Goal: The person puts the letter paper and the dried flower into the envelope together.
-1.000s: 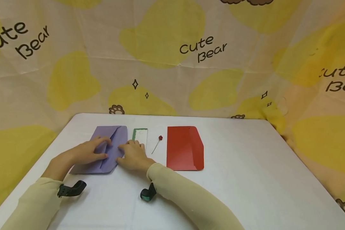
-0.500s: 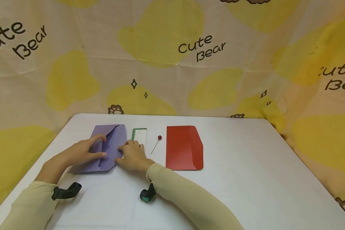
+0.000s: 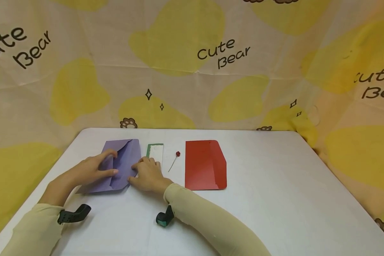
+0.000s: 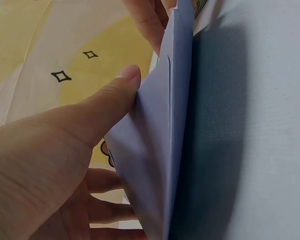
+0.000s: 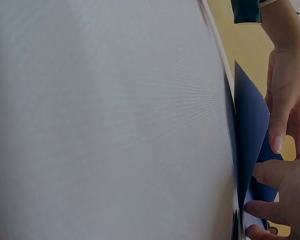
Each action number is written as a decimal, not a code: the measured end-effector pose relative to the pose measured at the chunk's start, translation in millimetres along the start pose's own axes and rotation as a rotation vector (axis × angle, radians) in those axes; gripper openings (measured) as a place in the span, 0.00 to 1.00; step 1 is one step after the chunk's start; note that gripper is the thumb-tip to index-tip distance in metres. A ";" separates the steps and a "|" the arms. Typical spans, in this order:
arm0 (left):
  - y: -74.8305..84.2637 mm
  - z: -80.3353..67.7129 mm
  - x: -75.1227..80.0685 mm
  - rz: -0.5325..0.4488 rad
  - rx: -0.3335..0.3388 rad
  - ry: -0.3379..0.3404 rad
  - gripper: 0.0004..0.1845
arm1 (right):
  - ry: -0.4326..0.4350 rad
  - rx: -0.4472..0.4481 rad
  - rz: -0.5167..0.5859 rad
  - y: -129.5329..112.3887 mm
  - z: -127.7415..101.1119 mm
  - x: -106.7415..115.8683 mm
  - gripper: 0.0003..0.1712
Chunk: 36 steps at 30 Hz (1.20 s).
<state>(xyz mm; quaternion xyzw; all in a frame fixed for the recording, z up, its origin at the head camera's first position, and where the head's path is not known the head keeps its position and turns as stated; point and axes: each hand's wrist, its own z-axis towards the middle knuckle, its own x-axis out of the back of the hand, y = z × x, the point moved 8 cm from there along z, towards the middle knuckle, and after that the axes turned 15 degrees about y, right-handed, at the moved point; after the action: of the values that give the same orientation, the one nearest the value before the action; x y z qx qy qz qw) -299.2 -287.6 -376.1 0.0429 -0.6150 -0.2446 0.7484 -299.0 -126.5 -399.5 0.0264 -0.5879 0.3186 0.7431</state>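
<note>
The left hand (image 3: 92,169) rests on the purple envelope (image 3: 123,156), which lies flat on the white table (image 3: 275,199). Its fingers (image 3: 110,153) are curled over the left part of the envelope and its thumb (image 4: 107,102) presses against the paper; the flap stands slightly raised just right of those fingers. In the left wrist view the thumb lies along the lifted purple sheet, with the other fingers below it.

Just right of the flap, the right hand (image 3: 148,174) sits on the envelope's right edge, its fingers (image 3: 137,165) bent and pinching that edge. The right wrist view shows the fingertips (image 5: 270,172) touching the raised purple paper near its edge.

Right behind the right hand's fingers lies a small white card with a green border (image 3: 155,152), partly covered by the knuckles. Further right, near but apart from the fingers, is a thin pin with a red head (image 3: 176,158). Beyond it, well apart from both hands, a red envelope (image 3: 204,165) lies flat on the table.
</note>
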 end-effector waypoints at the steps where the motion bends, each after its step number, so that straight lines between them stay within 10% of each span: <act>1: 0.3 0.1 0.1 0.001 -0.001 0.001 0.29 | -0.001 0.001 0.003 0.3 0.1 0.2 0.25; 36: 4.9 -0.2 -1.3 0.012 -0.029 0.004 0.31 | 0.028 -0.067 0.177 7.0 0.4 16.1 0.25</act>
<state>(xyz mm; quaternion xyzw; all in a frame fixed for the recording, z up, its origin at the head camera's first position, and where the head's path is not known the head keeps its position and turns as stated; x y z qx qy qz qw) -297.6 -282.8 -375.5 0.0288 -0.6100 -0.2489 0.7517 -301.2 -113.9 -387.4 -0.0550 -0.5878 0.3633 0.7208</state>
